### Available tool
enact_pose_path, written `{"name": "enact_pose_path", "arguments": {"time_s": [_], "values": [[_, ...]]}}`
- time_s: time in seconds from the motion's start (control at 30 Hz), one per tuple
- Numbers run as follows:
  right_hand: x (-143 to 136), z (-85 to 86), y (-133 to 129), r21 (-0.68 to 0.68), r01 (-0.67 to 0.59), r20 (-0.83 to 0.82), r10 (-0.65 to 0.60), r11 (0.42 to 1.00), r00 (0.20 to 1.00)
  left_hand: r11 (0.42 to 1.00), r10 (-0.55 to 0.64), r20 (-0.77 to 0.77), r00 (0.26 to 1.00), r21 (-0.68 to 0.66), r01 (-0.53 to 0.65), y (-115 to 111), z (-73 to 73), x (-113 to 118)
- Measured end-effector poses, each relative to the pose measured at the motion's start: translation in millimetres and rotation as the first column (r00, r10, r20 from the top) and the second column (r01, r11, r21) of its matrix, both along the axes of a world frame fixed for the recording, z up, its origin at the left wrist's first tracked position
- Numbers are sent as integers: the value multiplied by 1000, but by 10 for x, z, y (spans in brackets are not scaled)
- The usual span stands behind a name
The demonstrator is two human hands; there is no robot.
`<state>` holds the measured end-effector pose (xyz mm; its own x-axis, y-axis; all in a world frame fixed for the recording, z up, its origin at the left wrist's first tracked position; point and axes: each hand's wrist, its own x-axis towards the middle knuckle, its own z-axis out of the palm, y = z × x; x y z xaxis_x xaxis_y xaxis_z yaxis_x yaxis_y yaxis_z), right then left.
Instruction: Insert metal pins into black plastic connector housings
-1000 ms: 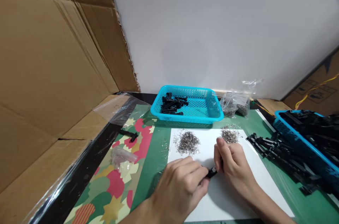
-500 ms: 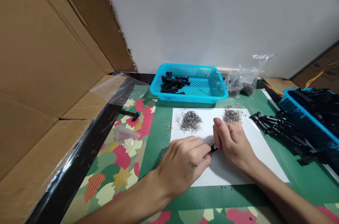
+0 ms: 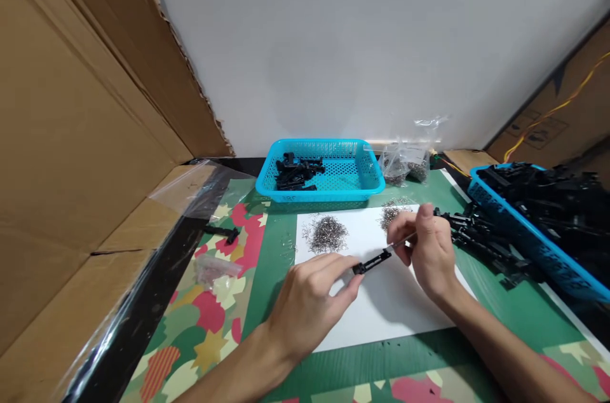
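My left hand (image 3: 314,292) pinches one end of a slim black plastic part (image 3: 374,262) between thumb and fingers, tilted up to the right above a white sheet of paper (image 3: 381,317). My right hand (image 3: 431,253) is closed around a thin metal tool (image 3: 404,241), whose tip meets the far end of the part. Whether the tool has one prong or two is too small to tell. Behind the hands lie a heap of tiny metal pieces (image 3: 328,234), perhaps springs, and a second heap (image 3: 391,213), partly covered by my right hand.
A blue basket (image 3: 319,195) with several black parts stands at the back. To the right, a fuller blue basket (image 3: 538,244) sits beside loose black parts (image 3: 490,244). Plastic bags (image 3: 405,161) of metal pieces lean near the wall. One black part (image 3: 223,232) lies left; cardboard (image 3: 95,104) borders that side.
My hands have drawn apart, baring the black part and the thin metal tool between them. The right hand has turned, its thumb now higher. The camera view has shifted right and tilted up.
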<state>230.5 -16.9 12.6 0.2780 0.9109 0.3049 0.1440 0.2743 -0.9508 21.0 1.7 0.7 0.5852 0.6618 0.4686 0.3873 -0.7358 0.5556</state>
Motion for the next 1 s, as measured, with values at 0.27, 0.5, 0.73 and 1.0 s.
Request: {"name": "enact_pose_path", "arguments": {"time_s": [0.27,0.5,0.73,1.0], "values": [[265,-27,59,118,-26,352,-17,993,936,985,115,9,993,-130,-113,11,78,-24],[251,69,35,-117,-356,647,343,927,681,975,113,24,993,-197,-106,58,99,-37],[200,135,-56,-240,-305,753,375,921,541,973,68,27,997,-221,-61,90,52,-62],[647,360,-248,-272,56,899,233,961,370,988,-29,-36,999,-150,23,20,131,-60]]}}
